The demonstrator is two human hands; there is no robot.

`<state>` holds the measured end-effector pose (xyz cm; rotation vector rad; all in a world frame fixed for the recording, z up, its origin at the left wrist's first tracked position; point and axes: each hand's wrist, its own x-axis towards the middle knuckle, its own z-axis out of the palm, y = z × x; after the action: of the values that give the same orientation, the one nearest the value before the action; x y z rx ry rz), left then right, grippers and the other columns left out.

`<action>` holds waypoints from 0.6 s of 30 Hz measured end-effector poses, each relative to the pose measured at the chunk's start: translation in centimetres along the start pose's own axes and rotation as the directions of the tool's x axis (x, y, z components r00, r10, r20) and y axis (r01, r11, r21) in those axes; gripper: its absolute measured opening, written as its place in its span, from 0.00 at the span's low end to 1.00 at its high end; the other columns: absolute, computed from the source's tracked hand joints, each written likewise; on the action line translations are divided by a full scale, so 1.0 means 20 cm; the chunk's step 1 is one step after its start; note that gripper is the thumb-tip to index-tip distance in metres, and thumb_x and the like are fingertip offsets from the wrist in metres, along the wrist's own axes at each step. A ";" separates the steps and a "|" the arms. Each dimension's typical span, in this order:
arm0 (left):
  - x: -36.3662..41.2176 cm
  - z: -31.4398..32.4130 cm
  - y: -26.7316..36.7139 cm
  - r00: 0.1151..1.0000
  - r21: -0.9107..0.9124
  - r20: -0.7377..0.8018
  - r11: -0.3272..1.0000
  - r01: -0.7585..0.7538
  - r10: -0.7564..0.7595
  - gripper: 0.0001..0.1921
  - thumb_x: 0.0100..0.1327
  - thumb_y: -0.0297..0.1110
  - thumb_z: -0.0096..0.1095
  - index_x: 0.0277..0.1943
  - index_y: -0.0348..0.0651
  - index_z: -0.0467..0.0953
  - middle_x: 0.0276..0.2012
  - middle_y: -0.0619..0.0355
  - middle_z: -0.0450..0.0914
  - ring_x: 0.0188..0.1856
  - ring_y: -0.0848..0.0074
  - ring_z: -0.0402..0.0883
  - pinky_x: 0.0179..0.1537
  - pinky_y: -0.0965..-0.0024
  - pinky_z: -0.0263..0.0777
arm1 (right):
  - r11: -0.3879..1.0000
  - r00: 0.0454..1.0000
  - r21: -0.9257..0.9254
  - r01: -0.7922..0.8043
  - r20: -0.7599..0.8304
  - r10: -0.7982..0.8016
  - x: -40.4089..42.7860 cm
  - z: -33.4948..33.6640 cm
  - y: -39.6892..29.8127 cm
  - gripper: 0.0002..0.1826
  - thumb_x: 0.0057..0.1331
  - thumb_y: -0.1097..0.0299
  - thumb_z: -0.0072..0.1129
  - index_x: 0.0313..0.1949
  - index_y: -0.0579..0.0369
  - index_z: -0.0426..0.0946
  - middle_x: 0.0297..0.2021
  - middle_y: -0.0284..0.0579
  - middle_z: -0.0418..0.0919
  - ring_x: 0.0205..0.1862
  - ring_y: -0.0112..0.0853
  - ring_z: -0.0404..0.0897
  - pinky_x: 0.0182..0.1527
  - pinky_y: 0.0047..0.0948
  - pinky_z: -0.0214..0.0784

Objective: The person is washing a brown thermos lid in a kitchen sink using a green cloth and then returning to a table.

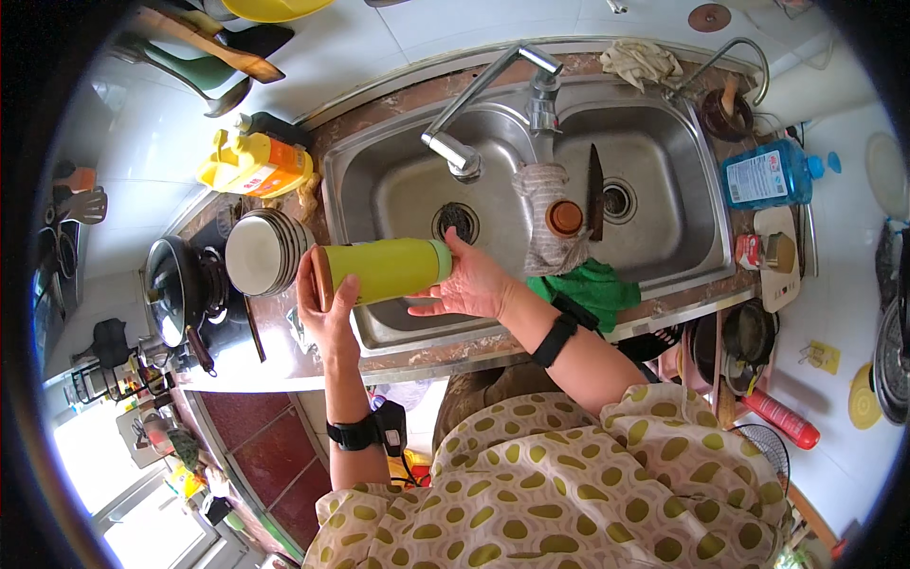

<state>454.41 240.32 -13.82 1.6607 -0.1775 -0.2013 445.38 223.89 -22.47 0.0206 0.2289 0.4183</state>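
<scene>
A yellow-green bottle with a brown end lies sideways between my hands, above the left sink basin. My left hand grips its brown end. At the pale green end, my right hand supports it with fingers spread, partly hidden behind the bottle. A striped grey cloth hangs over the sink divider, and a brown cap rests on it. Beside the cloth, a knife lies in the right basin near the drain. The chrome faucet reaches over the left basin.
Stacked bowls stand left of the sink, near a lidded pan and a yellow jug. A green cloth drapes over the front edge. A blue detergent bottle stands at the right, below a brown pot.
</scene>
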 end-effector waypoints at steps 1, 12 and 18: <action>0.00 0.00 0.00 1.000 -0.001 -0.003 1.000 0.001 -0.001 0.38 0.47 0.34 0.71 0.61 0.32 0.60 0.57 0.51 0.67 0.59 0.68 0.67 0.60 0.65 0.59 | 0.998 0.998 0.000 0.058 -0.003 -0.058 0.00 0.00 0.00 0.33 0.65 0.35 0.30 0.55 0.47 0.68 0.51 0.44 0.69 0.52 0.38 0.65 0.57 0.49 0.61; -0.01 -0.08 -0.03 0.978 -0.328 -0.145 0.940 0.097 -0.152 0.25 0.58 0.32 0.61 0.57 0.36 0.64 0.51 0.55 0.72 0.51 0.73 0.73 0.51 0.71 0.69 | 0.910 0.888 -0.163 0.382 -0.208 -0.410 -0.10 -0.06 -0.05 0.10 0.63 0.61 0.55 0.34 0.55 0.74 0.46 0.42 0.75 0.52 0.34 0.70 0.55 0.35 0.67; -0.06 -0.11 -0.10 0.946 -0.472 -0.092 0.850 0.233 -0.311 0.21 0.60 0.40 0.59 0.54 0.43 0.66 0.45 0.58 0.74 0.47 0.74 0.74 0.47 0.71 0.70 | 0.799 0.797 -0.313 0.514 -0.170 -0.580 -0.17 0.05 -0.07 0.06 0.62 0.68 0.58 0.38 0.54 0.75 0.42 0.38 0.77 0.46 0.28 0.74 0.52 0.29 0.67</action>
<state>453.66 242.87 -15.49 1.2148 0.2248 -0.2949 443.10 221.29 -20.92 -0.3506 0.4238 -0.1472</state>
